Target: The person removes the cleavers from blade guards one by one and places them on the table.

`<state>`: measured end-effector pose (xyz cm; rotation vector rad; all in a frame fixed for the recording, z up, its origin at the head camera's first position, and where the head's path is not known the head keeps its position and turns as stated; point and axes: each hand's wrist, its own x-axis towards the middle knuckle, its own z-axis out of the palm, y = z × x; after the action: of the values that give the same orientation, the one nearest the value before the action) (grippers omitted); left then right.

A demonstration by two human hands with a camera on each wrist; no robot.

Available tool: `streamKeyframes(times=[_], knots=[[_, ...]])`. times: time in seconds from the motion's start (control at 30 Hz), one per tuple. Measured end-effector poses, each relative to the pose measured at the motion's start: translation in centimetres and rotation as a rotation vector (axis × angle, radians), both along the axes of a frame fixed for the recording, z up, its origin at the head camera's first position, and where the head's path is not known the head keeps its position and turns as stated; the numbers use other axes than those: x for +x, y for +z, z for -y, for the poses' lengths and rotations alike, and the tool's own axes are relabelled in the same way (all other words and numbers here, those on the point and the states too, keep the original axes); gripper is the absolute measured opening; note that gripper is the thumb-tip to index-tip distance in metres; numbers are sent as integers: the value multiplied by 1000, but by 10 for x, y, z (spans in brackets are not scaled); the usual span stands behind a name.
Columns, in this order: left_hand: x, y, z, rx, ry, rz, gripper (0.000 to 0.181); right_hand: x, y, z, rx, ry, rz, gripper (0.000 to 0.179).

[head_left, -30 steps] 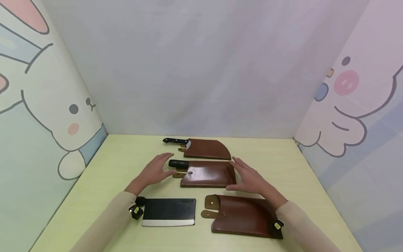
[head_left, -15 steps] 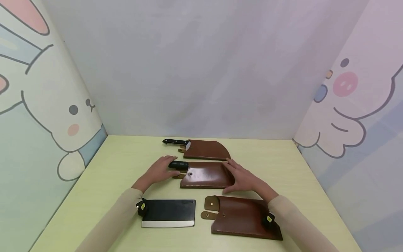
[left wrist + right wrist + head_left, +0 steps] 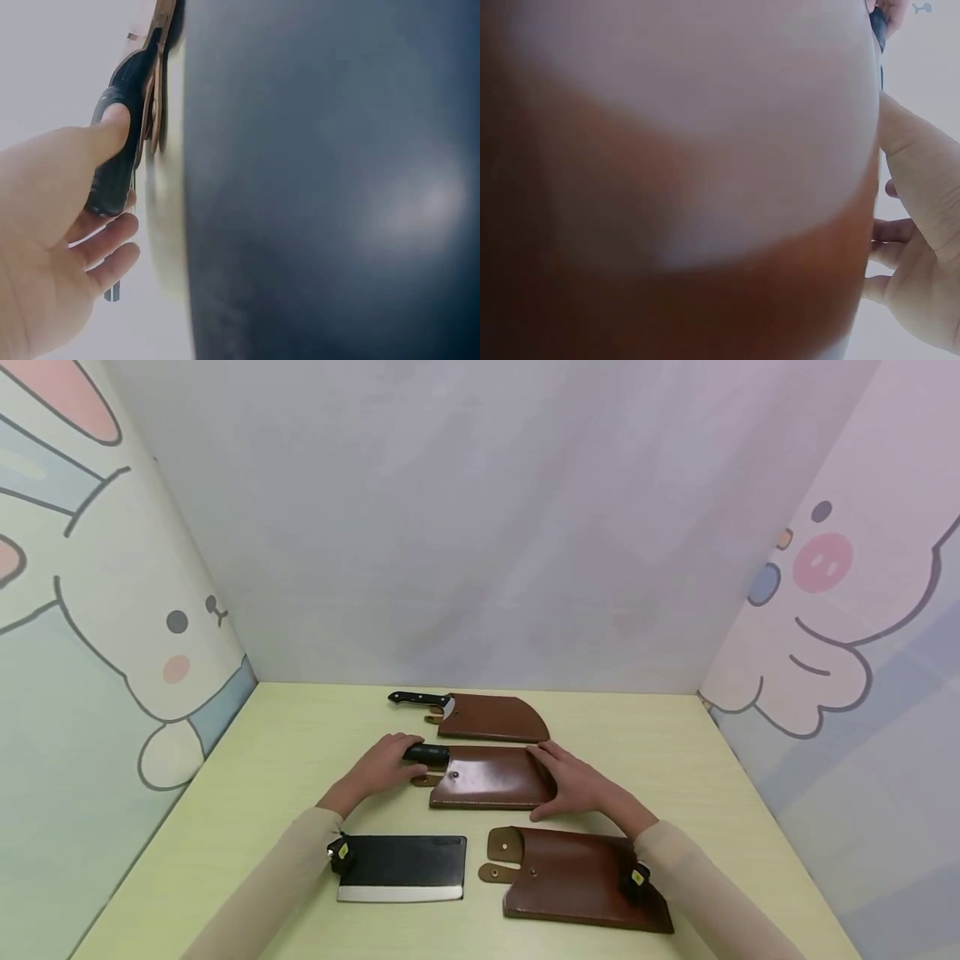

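Midway up the table in the head view lies a knife in a glossy brown leather sheath (image 3: pixel 495 777); its black handle (image 3: pixel 429 755) points left and the sheath hides the blade. My left hand (image 3: pixel 378 766) pinches that handle's end. The left wrist view shows the thumb on top of the handle (image 3: pixel 112 176) and fingers below it. At the sheath's right end, my right hand (image 3: pixel 583 785) rests with fingers spread, fingertips at the far edge and thumb near the front edge. Much of the right hand is hidden behind the brown leather in the right wrist view.
Behind lies a second knife with a riveted black handle (image 3: pixel 420 698) in a curved brown sheath (image 3: pixel 495 718). A dark-bladed cleaver (image 3: pixel 405 862) lies front left, partly under the left wrist. Another brown sheath (image 3: pixel 577 877) with snap straps lies front right, under the right wrist.
My left hand has moved right and its fingers have closed on the handle. My right hand has moved left onto the sheath's end. The knives and sheaths stay put.
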<state>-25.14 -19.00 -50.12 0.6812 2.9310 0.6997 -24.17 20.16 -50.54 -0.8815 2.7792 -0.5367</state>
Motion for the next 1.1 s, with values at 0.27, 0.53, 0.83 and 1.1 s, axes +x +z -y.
streamKeyframes(times=[0.27,0.53,0.83,1.1], knots=[[2,1,-2,0,-3,-22,44,-1,-4,0,17,-17,-30,119],[3,0,-1,14,-6,-18,42,1,-2,0,60,8,-104,124],[4,2,-2,-6,-27,-49,38,4,1,-2,79,8,-108,126],[9,13,-5,32,11,-49,38,4,9,-5,16,25,-149,126]])
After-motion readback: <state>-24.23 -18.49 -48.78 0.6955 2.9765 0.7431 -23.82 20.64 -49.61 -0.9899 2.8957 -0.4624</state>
